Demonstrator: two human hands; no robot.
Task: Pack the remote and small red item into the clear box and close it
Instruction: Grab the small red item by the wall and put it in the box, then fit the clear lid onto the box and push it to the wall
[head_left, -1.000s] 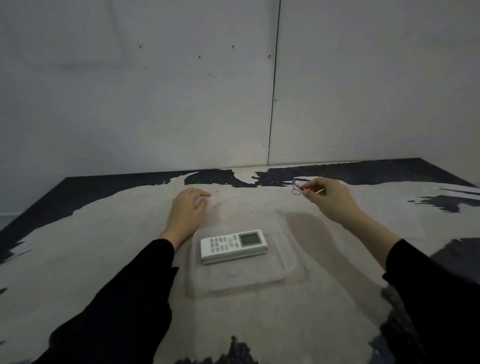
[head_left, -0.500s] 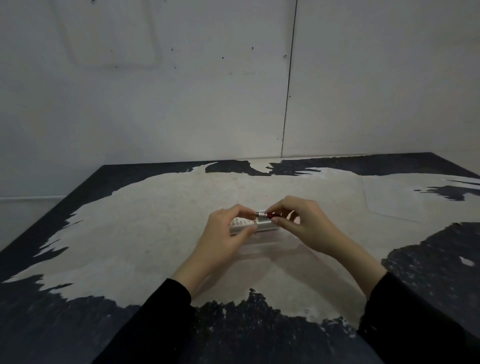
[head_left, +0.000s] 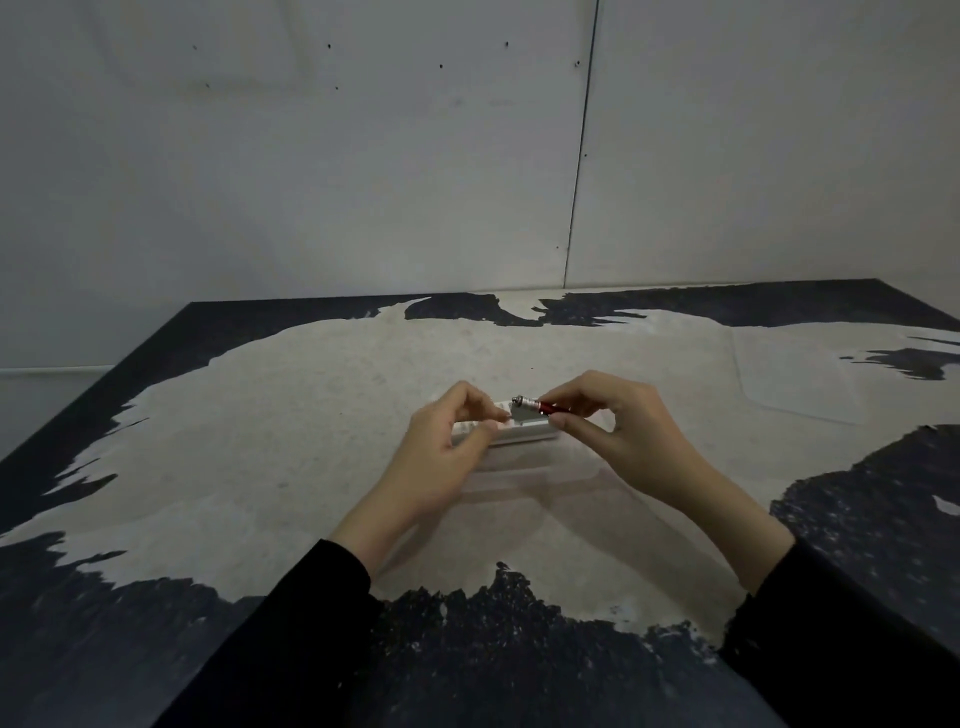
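The white remote (head_left: 522, 434) lies inside the shallow clear box (head_left: 519, 480) at the middle of the table, mostly hidden by my hands. My right hand (head_left: 615, 423) pinches the small red item (head_left: 553, 408), a thin red cylinder with a silver tip that points left, just above the remote. My left hand (head_left: 447, 457) hovers over the left end of the remote, thumb and forefinger pinched together a short gap from the silver tip. Whether those fingers hold anything is too small to tell.
A clear flat lid (head_left: 800, 374) lies on the table at the far right. The table (head_left: 260, 441) is worn, pale in the middle with black patches at its edges. A grey wall rises right behind it.
A second ago my right hand held the item far right and my left hand rested beyond the box. Both hands have come together over the remote, and the view has pulled back.
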